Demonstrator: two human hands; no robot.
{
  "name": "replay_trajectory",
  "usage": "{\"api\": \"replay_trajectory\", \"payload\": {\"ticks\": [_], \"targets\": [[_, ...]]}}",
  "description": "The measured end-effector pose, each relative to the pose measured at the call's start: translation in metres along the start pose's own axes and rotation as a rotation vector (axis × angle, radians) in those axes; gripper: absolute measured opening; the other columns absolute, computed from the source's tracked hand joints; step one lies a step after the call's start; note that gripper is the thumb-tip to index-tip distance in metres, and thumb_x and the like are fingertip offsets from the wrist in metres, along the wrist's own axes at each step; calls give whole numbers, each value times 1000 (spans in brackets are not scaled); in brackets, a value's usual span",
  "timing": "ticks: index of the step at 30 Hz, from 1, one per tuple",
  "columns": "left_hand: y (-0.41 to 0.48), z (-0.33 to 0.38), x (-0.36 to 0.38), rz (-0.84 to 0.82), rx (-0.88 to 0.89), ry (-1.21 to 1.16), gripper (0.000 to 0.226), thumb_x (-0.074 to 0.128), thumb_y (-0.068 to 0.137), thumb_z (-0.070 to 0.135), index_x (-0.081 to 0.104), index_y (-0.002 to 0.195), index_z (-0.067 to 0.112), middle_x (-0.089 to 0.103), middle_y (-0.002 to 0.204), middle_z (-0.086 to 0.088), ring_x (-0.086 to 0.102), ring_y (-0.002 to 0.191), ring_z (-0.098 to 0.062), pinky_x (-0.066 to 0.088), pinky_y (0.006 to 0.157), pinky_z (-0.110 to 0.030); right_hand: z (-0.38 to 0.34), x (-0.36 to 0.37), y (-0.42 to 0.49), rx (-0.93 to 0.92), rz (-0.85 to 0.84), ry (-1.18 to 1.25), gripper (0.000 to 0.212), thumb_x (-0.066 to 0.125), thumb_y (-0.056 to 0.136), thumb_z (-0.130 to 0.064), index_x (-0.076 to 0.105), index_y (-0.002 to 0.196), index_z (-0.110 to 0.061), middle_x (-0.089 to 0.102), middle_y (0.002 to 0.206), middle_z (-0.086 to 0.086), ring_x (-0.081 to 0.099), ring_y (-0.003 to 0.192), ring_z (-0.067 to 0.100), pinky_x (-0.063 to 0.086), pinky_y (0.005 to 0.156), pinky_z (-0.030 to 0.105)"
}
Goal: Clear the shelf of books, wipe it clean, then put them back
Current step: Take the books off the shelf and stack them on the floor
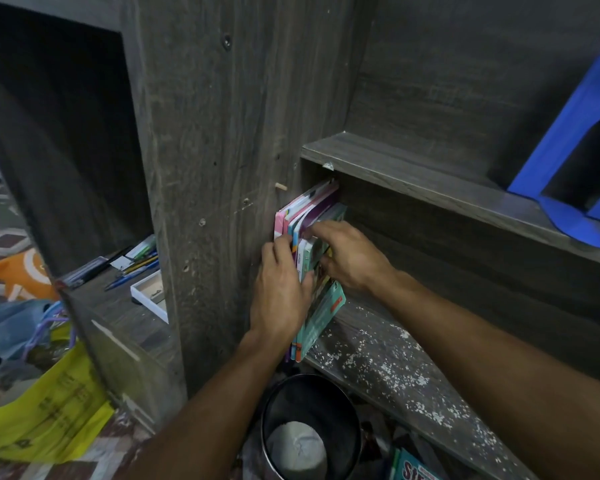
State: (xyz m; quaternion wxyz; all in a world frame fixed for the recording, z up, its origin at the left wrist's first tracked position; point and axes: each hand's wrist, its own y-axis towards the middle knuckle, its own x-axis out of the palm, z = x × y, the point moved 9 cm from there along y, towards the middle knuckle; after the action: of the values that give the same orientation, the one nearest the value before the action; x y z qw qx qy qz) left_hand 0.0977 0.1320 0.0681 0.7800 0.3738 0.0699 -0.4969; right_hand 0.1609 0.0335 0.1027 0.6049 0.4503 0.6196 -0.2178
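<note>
A small bunch of thin colourful books (310, 206) stands upright at the left end of the grey wooden shelf (388, 362), pressed against the vertical side panel. My left hand (281, 292) grips the bunch from the left and front, thumb across the teal cover. My right hand (350, 254) holds the same books from the right, fingers curled over their top edges. The shelf board to the right of the books is bare, with flaked white specks on it.
A blue plastic holder (575, 157) sits on the shelf above. A black bin (309, 427) stands on the floor below my arms, with another book (416, 469) beside it. To the left are pens (139, 261), a white tray (149, 292) and a yellow bag (49, 410).
</note>
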Motion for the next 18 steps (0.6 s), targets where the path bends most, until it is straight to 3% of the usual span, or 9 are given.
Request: {"api": "replay_trajectory", "payload": {"ticks": [8,14,18], "targets": [[-3,8,5,-23,-3,30,46,71,84,16,47,123,10,51,117,-8,59,100,-26,52,83,-39,11,-2,-5,-21,6,-17,51,65,85,-9,52,132,-24,56,131,-4,48,120,20,43,101,45],[-6,10,8,-54,-24,60,46,68,87,22,47,126,11,56,122,-8,60,107,-27,50,87,-39,16,-4,-10,-42,1,-15,53,67,88,-14,50,137,-22,54,135,-4,47,121,18,40,103,36],[-6,5,15,-94,-61,55,45,70,86,23,45,123,12,58,121,-8,60,107,-28,52,88,-42,16,-5,-9,-38,-5,27,54,59,88,-2,52,137,-22,55,136,-3,46,125,18,37,105,33]]}}
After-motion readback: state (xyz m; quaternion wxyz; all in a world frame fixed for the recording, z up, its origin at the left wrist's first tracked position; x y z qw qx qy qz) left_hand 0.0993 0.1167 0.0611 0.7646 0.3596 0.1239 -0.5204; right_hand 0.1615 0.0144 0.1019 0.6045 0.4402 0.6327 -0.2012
